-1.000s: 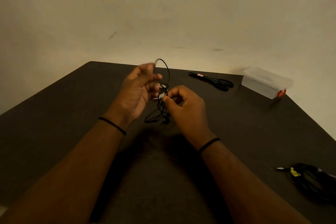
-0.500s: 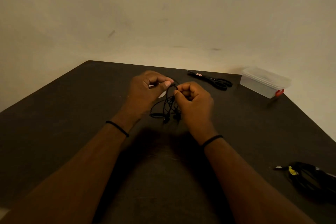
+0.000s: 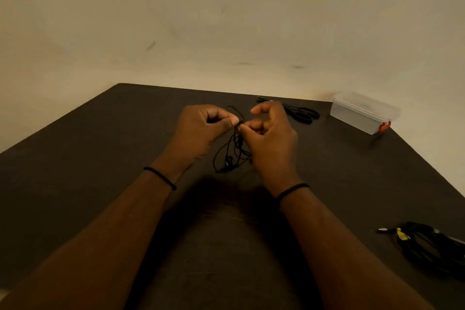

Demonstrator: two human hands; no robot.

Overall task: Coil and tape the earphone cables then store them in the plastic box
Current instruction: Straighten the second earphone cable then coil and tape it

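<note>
A thin black earphone cable (image 3: 232, 151) hangs in loose loops between both hands, above the dark table (image 3: 100, 148). My left hand (image 3: 201, 128) pinches the top of the loops with thumb and forefinger. My right hand (image 3: 270, 138) meets it there, thumb and a finger on the same spot, its forefinger lifted. The earbuds dangle at the lower end of the loops. The clear plastic box (image 3: 362, 113), lidded with a red clasp, stands at the far right corner of the table.
Black scissors (image 3: 299, 113) lie at the far edge, just behind my right hand. A second bundle of black cable with a yellow tag (image 3: 427, 244) lies at the near right edge. A bare wall rises behind the table.
The hands rose slightly and came together at the top of the coil. The loop that stood above my left hand a second ago has been folded down into the bundle.
</note>
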